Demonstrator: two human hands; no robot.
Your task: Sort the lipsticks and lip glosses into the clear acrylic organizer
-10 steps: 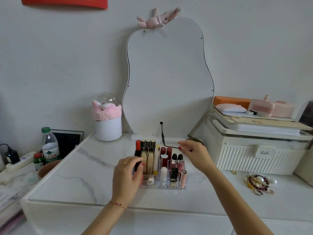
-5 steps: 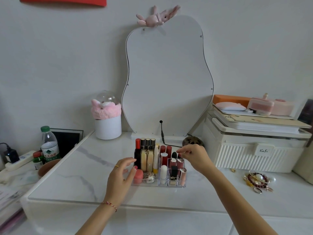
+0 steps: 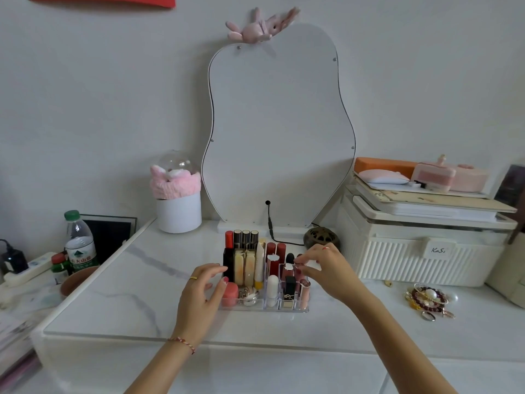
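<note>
A clear acrylic organizer [image 3: 287, 307] with small compartments is seen near the front edge of a white marble-patterned table [image 3: 119, 294], roughly midway along it. It is filled with upright lipsticks and lip glosses: a red-capped black tube [image 3: 228, 258] at the back left, three dark gold-banded tubes [image 3: 246, 239] beside it, cream and yellow tubes [image 3: 250, 265] in the middle, dark red tubes [image 3: 276, 255] to the right, and a round coral-pink pot [image 3: 230, 292] in the front left compartment.

The left hand [image 3: 203, 294] is held at the organizer's left side with fingers loosely spread and slightly bent; the thumb tip lies against the pink pot, and nothing is gripped. The right hand [image 3: 326, 270] is poised over the right rear compartments, and a small dark-capped tube [image 3: 298, 270] is pinched between thumb and fingertips.

Behind the organizer a white pear-shaped mirror [image 3: 278, 123] is propped at the back edge, topped by a pink plush rabbit [image 3: 260, 28]. A ribbed cream storage box [image 3: 420, 251] is seen toward the right edge, with a pile of beaded bracelets [image 3: 427, 300] in front of it.
</note>
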